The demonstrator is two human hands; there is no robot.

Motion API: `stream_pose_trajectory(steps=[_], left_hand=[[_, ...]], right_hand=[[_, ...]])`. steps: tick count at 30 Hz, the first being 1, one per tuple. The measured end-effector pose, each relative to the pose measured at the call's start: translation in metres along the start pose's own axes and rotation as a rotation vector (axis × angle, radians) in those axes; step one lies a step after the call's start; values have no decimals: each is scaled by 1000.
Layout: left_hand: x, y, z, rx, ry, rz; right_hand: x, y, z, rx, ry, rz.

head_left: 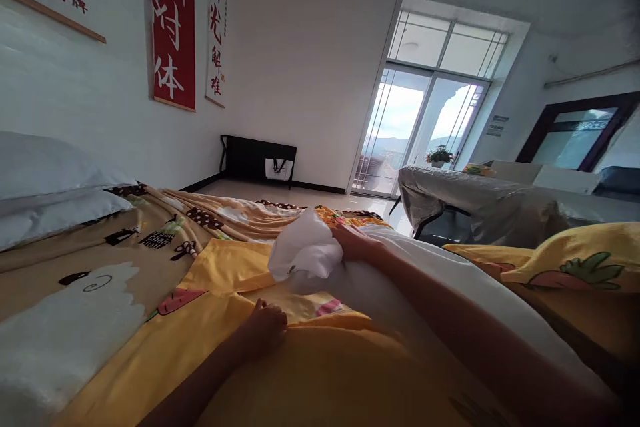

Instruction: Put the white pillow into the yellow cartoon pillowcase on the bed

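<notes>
Yellow fabric with printed carrots, a duvet cover [310, 360], lies across the bed [100, 293] and fills the near part of the view. The left hand [265, 328] rests on this cover, knuckles up, with the fingers curled down and pressing into the cloth; whether it really pinches the cloth or only leans on it, I cannot tell. The right hand [353, 243] reaches further forward, and its grip is closed on a bunch of white fabric [306, 250], which stands up in a crumpled lump just to the left of the hand. This white fabric belongs to a white duvet [450, 280] that runs under the right forearm toward the camera, and it lies on top of the yellow cover. Beyond both hands a beige blanket [165, 233] with dark cartoon figures is spread over the bed, wrinkled near its far edge. Two white pillows [45, 193] lie stacked at the left side, against the wall. At the right edge a yellow pillow [580, 260] with a carrot picture is visible. On the wall hang a red scroll [173, 27] and a white scroll [217, 27] with characters. Far behind, a bench under a grey cover [480, 203] stands near a glass door [415, 133].
</notes>
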State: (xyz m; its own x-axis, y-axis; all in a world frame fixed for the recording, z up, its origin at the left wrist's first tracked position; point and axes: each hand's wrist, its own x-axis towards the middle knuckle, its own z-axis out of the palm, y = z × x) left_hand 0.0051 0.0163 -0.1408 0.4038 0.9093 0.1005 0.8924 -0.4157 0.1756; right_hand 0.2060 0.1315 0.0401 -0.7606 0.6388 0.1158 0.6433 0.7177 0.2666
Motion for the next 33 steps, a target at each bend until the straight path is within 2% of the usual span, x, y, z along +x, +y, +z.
stream_pose_trajectory(steps=[4,8,10,15,19,23,25,28,33], left_hand=[[-15,-9,-14,-40,28,13],[-12,-34,-28,77,84,-158],[-1,-48,-32,97,110,-212],[38,-75,-30,109,112,-201],[61,-89,-22,83,49,-214],[68,-98,-12,58,42,-216],[68,-100,-9,30,72,-235],[72,-102,-8,-40,133,-315],[92,-109,-14,-178,219,-571]], right_hand=[[17,-27,44,2,-244,-29],[23,-36,69,10,-289,-67],[24,-35,71,9,-296,-72],[19,-33,68,8,-286,-69],[6,-35,71,115,-126,-56],[-7,-36,76,200,24,-70],[-8,-36,77,194,2,-86],[-2,-35,76,165,-98,-108],[17,-39,70,106,-237,-198]])
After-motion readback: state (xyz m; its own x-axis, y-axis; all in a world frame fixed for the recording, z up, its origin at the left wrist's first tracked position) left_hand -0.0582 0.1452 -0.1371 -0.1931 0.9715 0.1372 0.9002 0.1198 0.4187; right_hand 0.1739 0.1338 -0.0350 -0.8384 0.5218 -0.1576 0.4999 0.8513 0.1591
